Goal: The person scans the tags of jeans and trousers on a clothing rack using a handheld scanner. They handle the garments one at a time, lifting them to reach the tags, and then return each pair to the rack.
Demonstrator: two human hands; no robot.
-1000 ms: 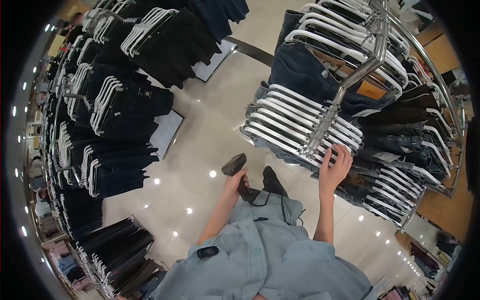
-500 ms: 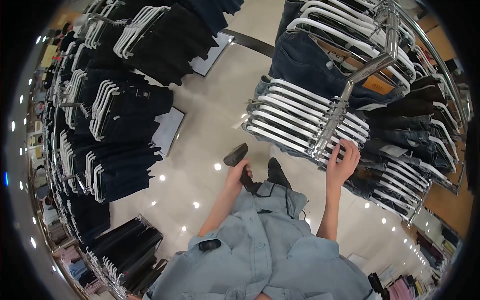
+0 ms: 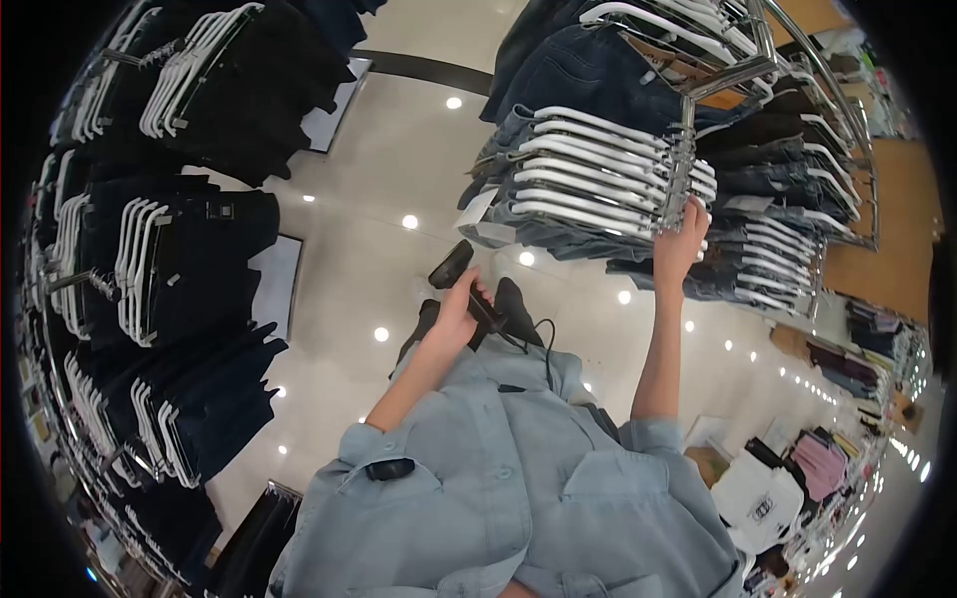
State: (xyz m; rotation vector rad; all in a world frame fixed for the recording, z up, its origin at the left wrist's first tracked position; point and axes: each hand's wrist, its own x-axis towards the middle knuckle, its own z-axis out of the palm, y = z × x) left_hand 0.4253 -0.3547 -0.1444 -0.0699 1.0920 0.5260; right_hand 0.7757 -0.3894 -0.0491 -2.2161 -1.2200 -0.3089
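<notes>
My left hand [image 3: 457, 316] grips a black handheld barcode scanner [image 3: 453, 266], its head pointing up and left over the glossy floor. A cable runs from it toward my shirt. My right hand [image 3: 681, 242] reaches up to a row of white hangers [image 3: 588, 171] carrying folded blue jeans [image 3: 568, 234] on a chrome rack arm [image 3: 686, 159]. Its fingers touch the hanger ends nearest me. A white paper tag [image 3: 478, 211] hangs from the jeans at the left end of the row.
Racks of dark trousers on white hangers [image 3: 140, 269] line the left side. More jeans [image 3: 788, 249] hang behind the chrome rack on the right. Shiny beige floor [image 3: 369, 259] lies between the racks. Folded clothes and bags [image 3: 788, 478] sit at the lower right.
The view has swung, so the racks shifted up and left. My right hand slid higher along the hanger ends. My left hand with the scanner rose slightly toward the jeans.
</notes>
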